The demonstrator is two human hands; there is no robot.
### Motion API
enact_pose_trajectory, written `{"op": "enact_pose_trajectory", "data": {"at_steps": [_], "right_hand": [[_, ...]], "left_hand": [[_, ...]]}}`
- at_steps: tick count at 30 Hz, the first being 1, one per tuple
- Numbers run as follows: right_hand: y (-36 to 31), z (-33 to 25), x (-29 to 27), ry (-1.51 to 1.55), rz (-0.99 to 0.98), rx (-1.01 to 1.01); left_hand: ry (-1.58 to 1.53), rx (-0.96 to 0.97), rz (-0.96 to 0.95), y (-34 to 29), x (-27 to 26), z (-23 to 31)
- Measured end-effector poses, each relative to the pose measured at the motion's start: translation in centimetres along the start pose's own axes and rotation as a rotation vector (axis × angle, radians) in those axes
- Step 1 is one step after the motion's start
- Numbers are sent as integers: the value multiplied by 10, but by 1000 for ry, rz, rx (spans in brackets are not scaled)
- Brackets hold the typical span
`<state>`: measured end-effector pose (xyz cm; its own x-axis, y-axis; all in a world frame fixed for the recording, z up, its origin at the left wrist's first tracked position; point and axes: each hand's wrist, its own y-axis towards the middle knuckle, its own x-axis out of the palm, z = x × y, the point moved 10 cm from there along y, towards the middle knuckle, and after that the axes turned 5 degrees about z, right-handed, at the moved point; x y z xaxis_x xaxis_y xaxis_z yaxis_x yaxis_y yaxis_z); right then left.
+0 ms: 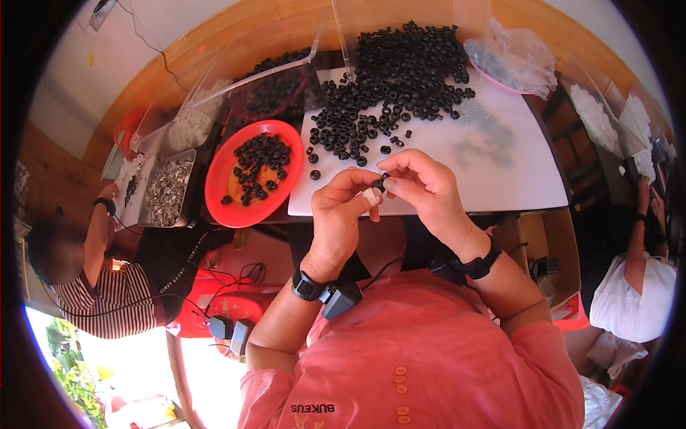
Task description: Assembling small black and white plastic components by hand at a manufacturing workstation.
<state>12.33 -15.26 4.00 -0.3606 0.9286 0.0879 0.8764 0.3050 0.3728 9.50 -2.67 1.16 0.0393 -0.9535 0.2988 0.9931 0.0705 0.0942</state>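
Over the near edge of the table (525,175): left hand (337,218) and right hand (426,191) pinch one small black piece (380,182), in progress | beside the left edge: red plate (216,189), smaller batch (266,151), whether finished unclear | toward the far edge: large black heap (407,68), seemingly unworked

Daylight burns out to white at near left; the white board (530,170) is bright, with shadow beneath; fisheye distortion bows the far wooden panel (214,32) inside a black rim.
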Motion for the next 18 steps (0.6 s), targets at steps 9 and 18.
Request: {"op": "enact_pose_trajectory", "data": {"at_steps": [9,18], "right_hand": [[3,16,-5,54,85,80],[4,7,-4,-148,68,-83]], "left_hand": [[-54,-27,48,7,-5,-11],[-89,-97,75,4,-11,-23]]}}
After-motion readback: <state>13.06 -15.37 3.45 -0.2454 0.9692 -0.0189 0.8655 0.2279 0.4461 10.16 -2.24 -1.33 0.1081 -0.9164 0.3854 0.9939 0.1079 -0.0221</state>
